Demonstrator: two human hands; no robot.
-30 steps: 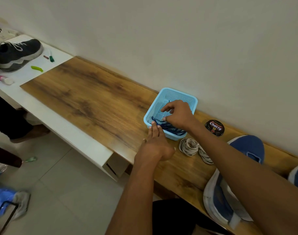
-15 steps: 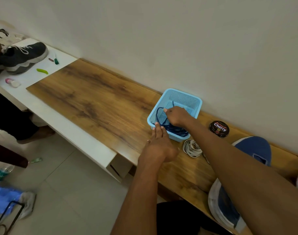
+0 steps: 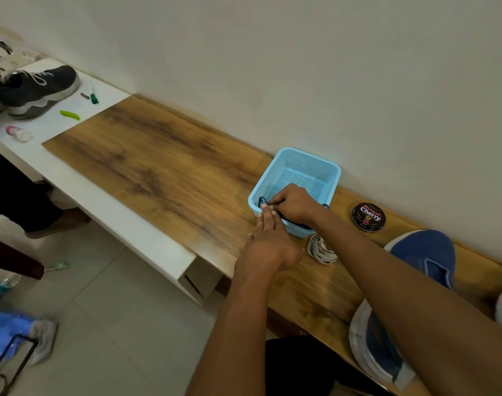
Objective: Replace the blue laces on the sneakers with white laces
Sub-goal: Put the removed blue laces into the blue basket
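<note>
Right hand inside the light blue basket, fingers curled round the blue laces at its near-left corner, left hand straight-fingered against the basket's near wall, white laces coiled just beside, blue sneaker further right

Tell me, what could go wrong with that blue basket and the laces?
The basket looks light, so pressing the blue laces in with the right hand could tip it, though the left hand steadies its near wall. A lace end draped over the rim might slip out.
</note>
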